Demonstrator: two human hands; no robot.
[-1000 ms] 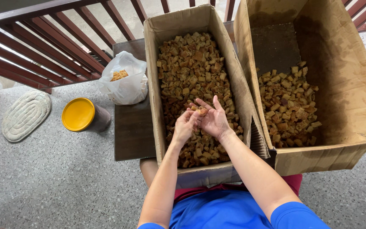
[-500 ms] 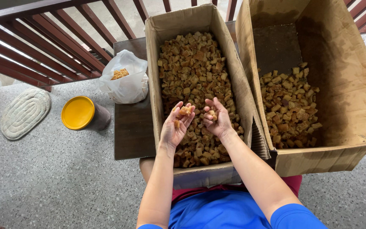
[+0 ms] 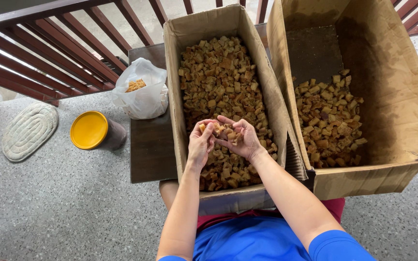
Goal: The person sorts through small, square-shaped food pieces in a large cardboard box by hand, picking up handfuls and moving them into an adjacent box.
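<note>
**Handful of Browned Cubes Held Over the Narrow Box**

Small browned cubes [image 3: 224, 131], like toasted bread pieces, cupped between 2 hands above the near half of a long narrow cardboard box [image 3: 180, 96]. Left hand [image 3: 200, 144] at 9 o'clock of the handful, palm turned inward, fingers [image 3: 208, 129] curled loosely around several cubes. Right hand [image 3: 240, 139] at 3 o'clock, palm up, fingers [image 3: 228, 121] bent over the same clutch, tips meeting those of the left. Neither fist clenched; both hands lightly grasping cubes, touching each other over the heap.

Beneath, the same kind of cubes filling the narrow box from near end to far end. At 3 o'clock, just beside and touching, a larger cardboard box [image 3: 393, 96] tilted open, with a smaller pile of cubes [image 3: 327, 123] lying on its floor and bare cardboard beyond at 12 o'clock.

Under the boxes, a dark table [image 3: 148, 150]. On it at 10 o'clock, a white plastic bag [image 3: 143, 99] holding a few orange-brown pieces. Further out at 9 o'clock, on the speckled floor [image 3: 73, 212], a jar with a yellow lid [image 3: 89, 129], then an oval mat [image 3: 29, 129]. Along 11 o'clock, a dark red railing [image 3: 49, 53].
</note>
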